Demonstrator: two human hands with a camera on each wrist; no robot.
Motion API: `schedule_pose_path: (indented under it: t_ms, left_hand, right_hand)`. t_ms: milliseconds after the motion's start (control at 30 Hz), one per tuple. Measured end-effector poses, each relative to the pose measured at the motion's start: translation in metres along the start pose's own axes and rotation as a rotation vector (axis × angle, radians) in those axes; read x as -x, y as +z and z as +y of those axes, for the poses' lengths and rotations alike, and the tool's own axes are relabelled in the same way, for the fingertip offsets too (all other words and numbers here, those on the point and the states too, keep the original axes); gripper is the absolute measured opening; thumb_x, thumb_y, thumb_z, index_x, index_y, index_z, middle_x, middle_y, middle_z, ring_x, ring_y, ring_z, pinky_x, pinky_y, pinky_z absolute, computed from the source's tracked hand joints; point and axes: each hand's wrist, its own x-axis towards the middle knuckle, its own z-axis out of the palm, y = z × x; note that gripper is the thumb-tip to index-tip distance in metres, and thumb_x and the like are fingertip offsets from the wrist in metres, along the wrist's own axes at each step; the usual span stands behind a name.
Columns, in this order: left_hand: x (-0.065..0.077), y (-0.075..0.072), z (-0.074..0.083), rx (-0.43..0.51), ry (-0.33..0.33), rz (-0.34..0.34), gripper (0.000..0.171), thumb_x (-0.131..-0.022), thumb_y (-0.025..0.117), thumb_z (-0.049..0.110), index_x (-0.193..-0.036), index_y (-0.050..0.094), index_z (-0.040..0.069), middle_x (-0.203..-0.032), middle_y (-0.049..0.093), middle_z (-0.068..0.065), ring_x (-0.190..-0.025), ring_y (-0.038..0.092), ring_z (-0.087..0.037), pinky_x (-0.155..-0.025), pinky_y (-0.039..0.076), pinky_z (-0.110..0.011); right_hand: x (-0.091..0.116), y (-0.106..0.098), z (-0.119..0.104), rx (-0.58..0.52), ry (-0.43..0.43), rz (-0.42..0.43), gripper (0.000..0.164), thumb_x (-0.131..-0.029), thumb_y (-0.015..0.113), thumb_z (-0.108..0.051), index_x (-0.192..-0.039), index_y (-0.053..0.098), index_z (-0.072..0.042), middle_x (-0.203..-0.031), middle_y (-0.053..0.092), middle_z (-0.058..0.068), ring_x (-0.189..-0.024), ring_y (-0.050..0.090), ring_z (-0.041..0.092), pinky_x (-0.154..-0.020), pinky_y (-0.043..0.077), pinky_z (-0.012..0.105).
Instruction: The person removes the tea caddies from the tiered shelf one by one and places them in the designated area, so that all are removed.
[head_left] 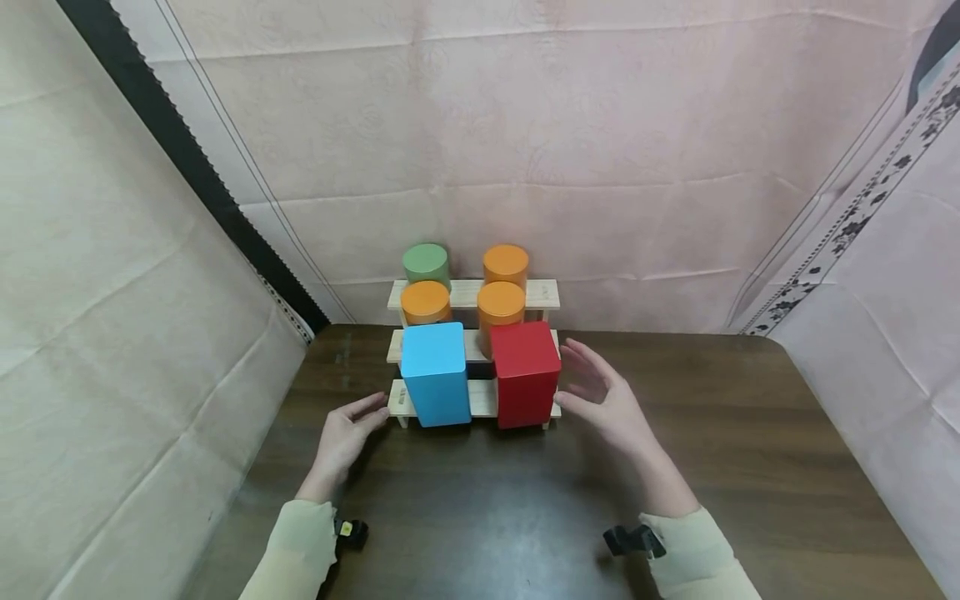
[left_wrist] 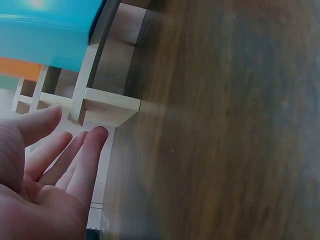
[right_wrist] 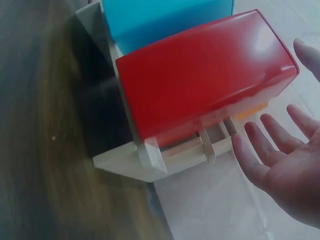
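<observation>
Flanking a three-tier rack [head_left: 482, 398] at the centre of the head view: two bare hands, both released, fingers extended, nothing grasped.

Left hand [head_left: 347, 437]: left of centre, fingertips at the left end of the lowest tier; thumb and fingers apart in the left wrist view. Contact with the wood: cannot tell.

Right hand [head_left: 611, 408]: right of centre, just beside the red box [head_left: 527, 375]; right wrist view shows fingers spread at the frame's right edge.

Rack load, head view. Lowest tier: blue box [head_left: 435, 375] left, red box right, a gap between. Middle tier: orange can [head_left: 425, 302] left, second orange can [head_left: 501, 304] right, both partly hidden by the boxes. Top tier: green can [head_left: 426, 261] left, third orange can [head_left: 506, 261] right.

Rack stands at the far edge of the dark worktop [head_left: 487, 508]; pale cloth [head_left: 525, 125] fills the upper frame.
</observation>
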Motion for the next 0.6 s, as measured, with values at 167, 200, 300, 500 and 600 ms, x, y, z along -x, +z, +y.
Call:
schedule_pose_path:
  t_ms: [167, 200, 300, 500, 600]
  left_hand:
    - [-0.003, 0.004, -0.002, 0.001, -0.002, 0.008, 0.046, -0.104, 0.075, 0.024, -0.146, 0.066, 0.007, -0.148, 0.063, -0.016, -0.121, 0.071, -0.028, -0.104, 0.059, -0.041]
    - [-0.003, 0.004, -0.002, -0.004, -0.005, 0.008, 0.045, -0.105, 0.074, 0.025, -0.146, 0.067, 0.007, -0.148, 0.063, -0.016, -0.121, 0.071, -0.028, -0.105, 0.059, -0.042]
    - [-0.003, 0.006, -0.002, -0.018, -0.013, 0.013, 0.043, -0.105, 0.074, 0.025, -0.144, 0.069, 0.007, -0.148, 0.063, -0.016, -0.119, 0.072, -0.027, -0.105, 0.058, -0.043]
    - [-0.003, 0.007, -0.004, 0.005, -0.004, 0.012, 0.042, -0.105, 0.074, 0.024, -0.142, 0.070, 0.005, -0.145, 0.065, -0.020, -0.118, 0.073, -0.028, -0.104, 0.059, -0.043]
    - [-0.003, 0.008, -0.005, 0.016, -0.005, 0.011, 0.042, -0.105, 0.074, 0.024, -0.142, 0.070, 0.004, -0.144, 0.065, -0.021, -0.117, 0.073, -0.027, -0.103, 0.059, -0.042]
  right_hand:
    - [-0.008, 0.007, -0.001, -0.008, 0.013, -0.013, 0.089, -0.091, 0.088, -0.019, -0.166, 0.041, -0.027, -0.162, 0.048, -0.005, -0.145, 0.050, 0.025, -0.116, 0.050, 0.051]
    - [-0.010, 0.008, 0.000, -0.006, 0.019, -0.018, 0.090, -0.090, 0.089, -0.021, -0.166, 0.040, -0.027, -0.162, 0.048, -0.006, -0.145, 0.050, 0.024, -0.116, 0.050, 0.050]
    - [-0.014, 0.011, 0.003, 0.007, 0.034, -0.031, 0.093, -0.089, 0.091, -0.026, -0.166, 0.039, -0.030, -0.162, 0.047, -0.007, -0.144, 0.050, 0.025, -0.115, 0.051, 0.047]
    - [-0.020, 0.013, 0.002, 0.061, 0.058, -0.042, 0.100, -0.086, 0.093, -0.034, -0.168, 0.035, -0.031, -0.163, 0.045, -0.006, -0.144, 0.049, 0.027, -0.112, 0.053, 0.052]
    - [-0.024, 0.012, 0.003, 0.070, 0.044, -0.049, 0.101, -0.085, 0.093, -0.035, -0.168, 0.036, -0.032, -0.163, 0.046, -0.006, -0.144, 0.049, 0.027, -0.113, 0.052, 0.055]
